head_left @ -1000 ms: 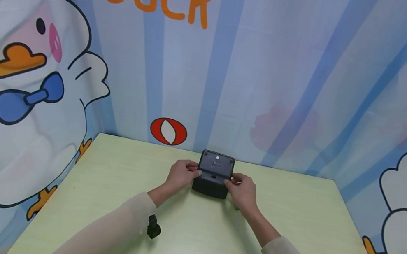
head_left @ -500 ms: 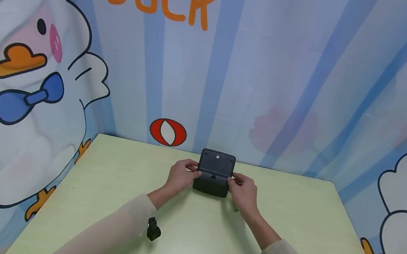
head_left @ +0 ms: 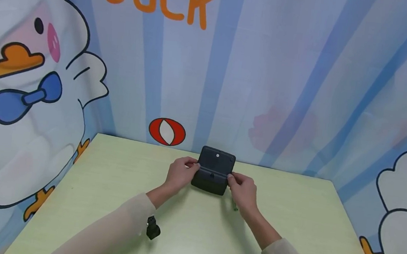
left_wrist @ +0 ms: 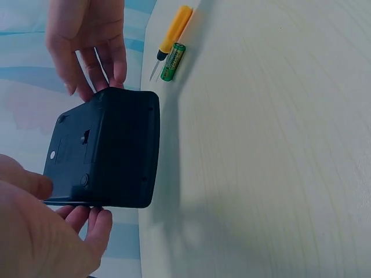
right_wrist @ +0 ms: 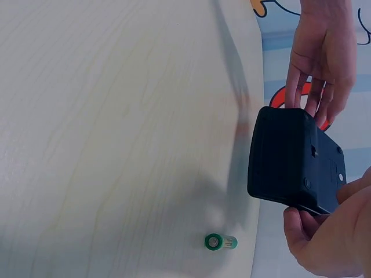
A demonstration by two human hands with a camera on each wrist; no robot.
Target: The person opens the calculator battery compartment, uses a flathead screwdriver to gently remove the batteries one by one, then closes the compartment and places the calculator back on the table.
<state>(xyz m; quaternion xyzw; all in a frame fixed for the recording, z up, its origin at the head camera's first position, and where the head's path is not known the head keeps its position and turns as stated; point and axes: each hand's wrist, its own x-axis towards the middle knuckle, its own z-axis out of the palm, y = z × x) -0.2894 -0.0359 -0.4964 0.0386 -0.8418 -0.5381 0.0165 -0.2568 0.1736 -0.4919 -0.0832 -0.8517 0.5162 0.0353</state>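
A black plastic device [head_left: 212, 170] with a wedge-shaped body is held up off the table. Its underside shows small round feet, a latch-like notch and a white dot; whether it is a clock or a calculator I cannot tell. My left hand [head_left: 180, 174] grips its left edge between thumb and fingers. On the opposite edge, my right hand [head_left: 243, 191] pinches it the same way. In the left wrist view, a green battery [left_wrist: 173, 62] lies on the table beside a yellow-handled screwdriver [left_wrist: 176, 28], near the right hand's side. The device's other face is hidden.
The pale wooden table [head_left: 117, 163] ends at a striped blue curtain [head_left: 254, 66] printed with ducks, close behind the device. Small black wrist cameras, such as the left one [head_left: 153, 228], hang below each sleeve.
The device has tilted a little and risen slightly, both hands keeping their hold on its edges. My right thumb has shifted outward and up along its side.
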